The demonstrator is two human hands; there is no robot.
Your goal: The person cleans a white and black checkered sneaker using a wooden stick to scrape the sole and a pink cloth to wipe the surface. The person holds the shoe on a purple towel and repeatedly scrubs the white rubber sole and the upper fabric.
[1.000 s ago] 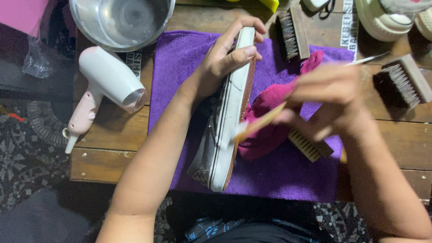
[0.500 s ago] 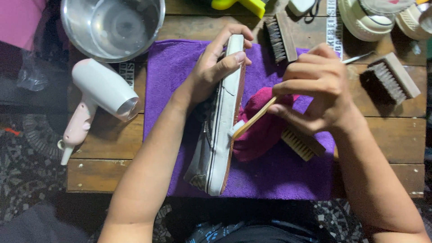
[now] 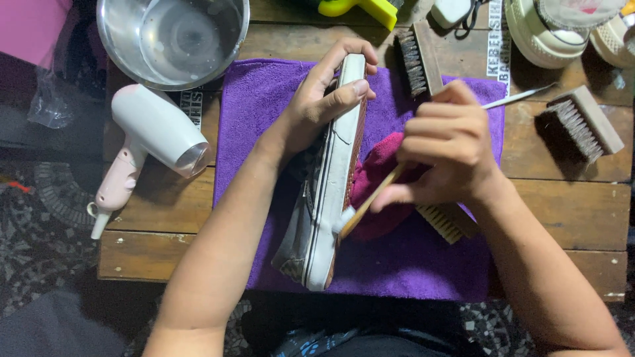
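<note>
A grey sneaker (image 3: 329, 192) with a white rubber sidewall lies on its side on a purple towel (image 3: 410, 264). My left hand (image 3: 324, 99) grips its toe end, thumb pressed on the white rubber. In my right hand (image 3: 450, 145) is a thin wooden-handled brush (image 3: 364, 208) whose white bristle tip touches the white sidewall near the heel. A crumpled magenta cloth (image 3: 383, 178) sits on the towel under my right hand, with a pale-bristled wooden brush (image 3: 444, 222) beside it.
A steel bowl of water (image 3: 172, 39) and a white-pink hair dryer (image 3: 149, 142) sit left of the towel on the wooden table (image 3: 562, 205). Two dark-bristled wooden brushes (image 3: 413, 59) (image 3: 582, 125), a yellow object (image 3: 360, 8) and cream-coloured shoes (image 3: 549, 30) lie along the back.
My right hand has shifted left and down along the shoe, bringing the brush tip lower on the white sidewall. My left hand keeps its grip on the toe.
</note>
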